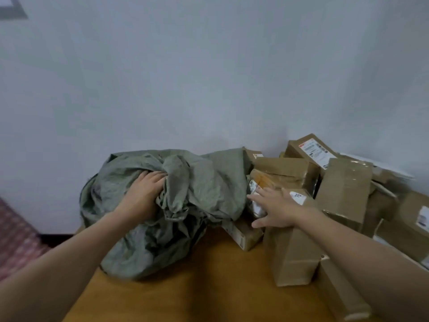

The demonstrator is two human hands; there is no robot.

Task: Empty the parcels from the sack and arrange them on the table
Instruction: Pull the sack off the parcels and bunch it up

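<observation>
White sticker (297,197) on brown box (294,259): "76"; shipping label (315,151) illegible.

Left hand (141,196), right hand (276,210): both bare. Left forearm (69,259), right forearm (359,247): bare along whole visible length, to frame edge. Finer detail of hands, nails included, too blurred to tell.

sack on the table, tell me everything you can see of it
The sack is grey-green, of thin woven-looking fabric, crumpled and mostly collapsed in deep folds. It lies on the wooden table near the wall, one edge lying against cardboard parcels. The left hand grips a bunch of its folds near the top.
</observation>
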